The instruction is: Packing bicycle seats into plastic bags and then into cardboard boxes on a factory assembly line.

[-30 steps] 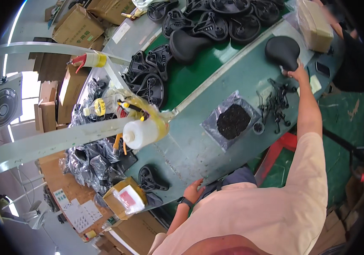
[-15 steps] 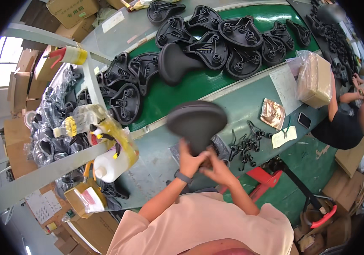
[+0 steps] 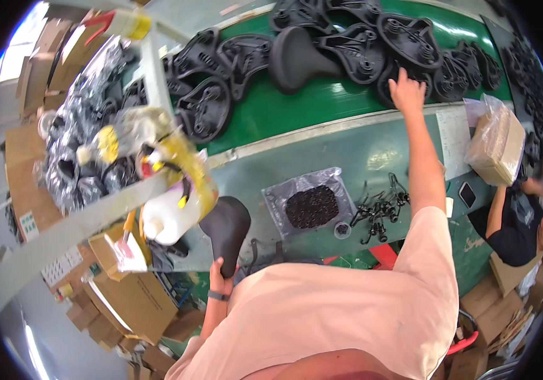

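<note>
My left hand (image 3: 219, 278) grips the narrow nose of a black bicycle saddle (image 3: 227, 229), held low at the near edge of the bench, left of my body. My right arm is stretched far forward over the bench. At its end, my right hand (image 3: 408, 94) is over an upturned saddle (image 3: 384, 85) on the green belt, fingers apart; whether they touch it I cannot tell. Several more upturned saddles (image 3: 353, 54) lie around there with their undersides showing. One saddle (image 3: 296, 60) among them lies top side up.
On the bench (image 3: 246, 183) lie a plastic bag with a heap of small black parts (image 3: 311, 207), a small cup (image 3: 342, 230), black metal fittings (image 3: 379, 218) and a phone (image 3: 467, 195). A metal post (image 3: 155, 76) and white bottle (image 3: 167, 218) stand left. A co-worker (image 3: 512, 221) is at right.
Both hands were together on the saddle over the bench. My left hand has brought it down to the left; my right hand has let go and reached forward to the belt.
</note>
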`<act>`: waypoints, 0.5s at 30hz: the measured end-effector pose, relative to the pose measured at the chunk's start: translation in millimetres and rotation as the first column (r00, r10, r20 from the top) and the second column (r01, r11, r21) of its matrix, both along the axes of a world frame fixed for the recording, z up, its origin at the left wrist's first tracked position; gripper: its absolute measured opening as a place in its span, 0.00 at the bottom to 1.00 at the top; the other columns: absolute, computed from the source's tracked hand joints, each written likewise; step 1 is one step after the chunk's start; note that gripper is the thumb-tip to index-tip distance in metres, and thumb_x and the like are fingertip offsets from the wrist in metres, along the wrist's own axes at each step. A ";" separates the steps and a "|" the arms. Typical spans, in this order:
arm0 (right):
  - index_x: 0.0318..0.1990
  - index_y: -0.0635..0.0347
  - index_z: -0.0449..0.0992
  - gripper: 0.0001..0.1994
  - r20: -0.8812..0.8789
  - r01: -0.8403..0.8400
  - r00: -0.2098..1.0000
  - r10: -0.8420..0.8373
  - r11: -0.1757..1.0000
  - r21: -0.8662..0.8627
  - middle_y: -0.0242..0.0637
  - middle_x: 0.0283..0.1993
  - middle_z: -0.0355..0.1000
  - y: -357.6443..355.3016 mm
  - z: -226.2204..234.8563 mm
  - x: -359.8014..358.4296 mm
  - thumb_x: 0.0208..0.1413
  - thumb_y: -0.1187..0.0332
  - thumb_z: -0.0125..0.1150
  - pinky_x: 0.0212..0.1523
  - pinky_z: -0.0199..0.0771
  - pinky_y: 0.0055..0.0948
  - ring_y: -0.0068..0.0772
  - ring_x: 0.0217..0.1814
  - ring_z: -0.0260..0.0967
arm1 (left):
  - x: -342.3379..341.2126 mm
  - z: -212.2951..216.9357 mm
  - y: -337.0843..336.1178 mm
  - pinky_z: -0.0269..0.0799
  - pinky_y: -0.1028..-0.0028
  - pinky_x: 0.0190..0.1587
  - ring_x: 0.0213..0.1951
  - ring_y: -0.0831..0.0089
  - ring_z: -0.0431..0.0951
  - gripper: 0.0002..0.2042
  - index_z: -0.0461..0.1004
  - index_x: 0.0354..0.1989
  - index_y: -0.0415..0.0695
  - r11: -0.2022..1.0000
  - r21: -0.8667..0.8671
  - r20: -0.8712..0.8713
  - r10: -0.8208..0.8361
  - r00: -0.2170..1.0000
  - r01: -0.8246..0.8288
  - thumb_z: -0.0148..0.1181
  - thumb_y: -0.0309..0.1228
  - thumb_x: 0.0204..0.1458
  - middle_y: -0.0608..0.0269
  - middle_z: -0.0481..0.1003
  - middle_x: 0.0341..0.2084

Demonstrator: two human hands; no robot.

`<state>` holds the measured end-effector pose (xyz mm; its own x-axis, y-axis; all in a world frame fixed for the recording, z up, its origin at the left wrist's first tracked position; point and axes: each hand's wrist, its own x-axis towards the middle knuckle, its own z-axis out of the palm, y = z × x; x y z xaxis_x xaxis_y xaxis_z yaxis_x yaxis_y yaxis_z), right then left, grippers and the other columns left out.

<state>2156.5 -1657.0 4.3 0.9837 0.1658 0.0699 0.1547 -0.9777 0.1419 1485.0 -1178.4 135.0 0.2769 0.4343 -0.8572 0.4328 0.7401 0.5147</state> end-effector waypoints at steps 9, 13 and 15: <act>0.63 0.53 0.81 0.38 -0.083 -0.075 0.991 0.102 0.957 0.280 0.54 0.44 0.86 63.5 126.5 -89.2 0.64 0.29 0.57 0.51 0.80 0.54 0.57 0.49 0.84 | -58.5 -82.3 53.9 0.86 0.63 0.50 0.47 0.65 0.82 0.20 0.76 0.54 0.46 0.889 -0.029 0.118 0.456 0.882 -0.456 0.72 0.42 0.59 0.61 0.80 0.48; 0.56 0.54 0.86 0.32 -0.211 0.000 0.962 0.173 0.774 0.634 0.49 0.42 0.86 177.8 180.7 -263.8 0.54 0.38 0.74 0.52 0.82 0.45 0.51 0.45 0.86 | -57.9 -101.9 87.5 0.88 0.61 0.48 0.46 0.64 0.82 0.22 0.75 0.56 0.45 0.825 -0.001 0.244 0.549 0.800 -0.566 0.73 0.41 0.58 0.59 0.79 0.48; 0.46 0.56 0.90 0.26 -0.074 -0.188 0.936 0.345 0.665 0.723 0.47 0.38 0.86 224.9 170.3 -337.9 0.49 0.44 0.80 0.46 0.81 0.47 0.52 0.39 0.84 | -55.6 -109.4 113.6 0.88 0.62 0.47 0.49 0.65 0.79 0.24 0.74 0.58 0.43 0.802 0.029 0.232 0.575 0.785 -0.596 0.72 0.42 0.59 0.59 0.76 0.51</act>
